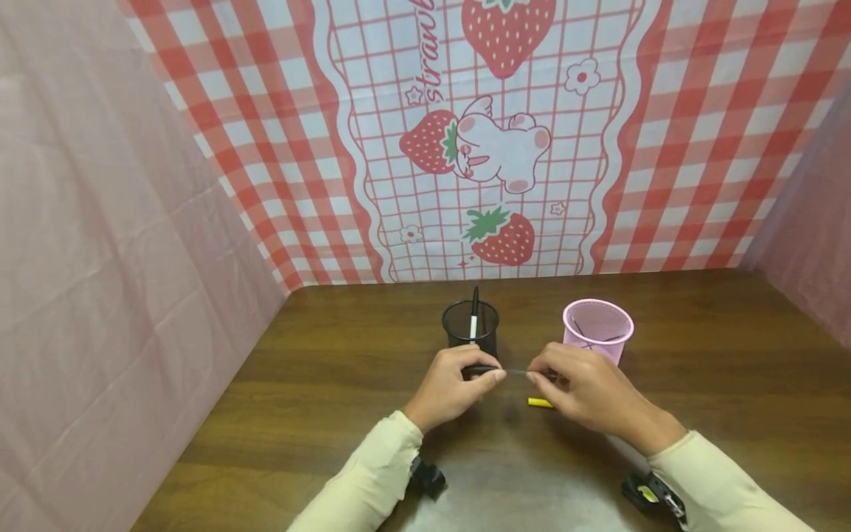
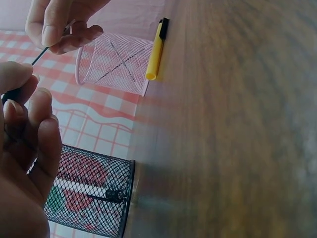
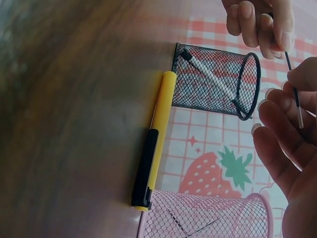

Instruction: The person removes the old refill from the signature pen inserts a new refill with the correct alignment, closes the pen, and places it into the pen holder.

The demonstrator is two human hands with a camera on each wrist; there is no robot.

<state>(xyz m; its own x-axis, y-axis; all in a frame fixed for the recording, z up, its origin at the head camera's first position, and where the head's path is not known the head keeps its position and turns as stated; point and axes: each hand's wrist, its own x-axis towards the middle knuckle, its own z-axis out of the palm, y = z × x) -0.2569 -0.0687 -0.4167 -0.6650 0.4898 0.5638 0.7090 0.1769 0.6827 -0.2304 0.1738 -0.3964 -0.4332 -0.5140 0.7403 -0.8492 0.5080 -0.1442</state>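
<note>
My left hand (image 1: 447,386) grips a dark pen barrel (image 1: 480,369), mostly covered by the fingers. A thin dark refill (image 1: 516,371) runs from its end across to my right hand (image 1: 588,386), which pinches it between thumb and fingertips. In the right wrist view the refill's clear end (image 3: 300,118) sticks out past the right thumb. On the table below the right hand lies a yellow pen barrel (image 3: 163,109) with a black clip (image 3: 144,166); one end looks hollow in the left wrist view.
Behind the left hand stands a black mesh cup (image 1: 454,336) with a black-and-white pen (image 1: 474,314) in it. A pink mesh cup (image 1: 621,353) with thin dark sticks (image 1: 585,341) stands behind the right hand. A strawberry-print cloth (image 1: 439,244) hangs at the wooden table's (image 1: 319,414) back edge.
</note>
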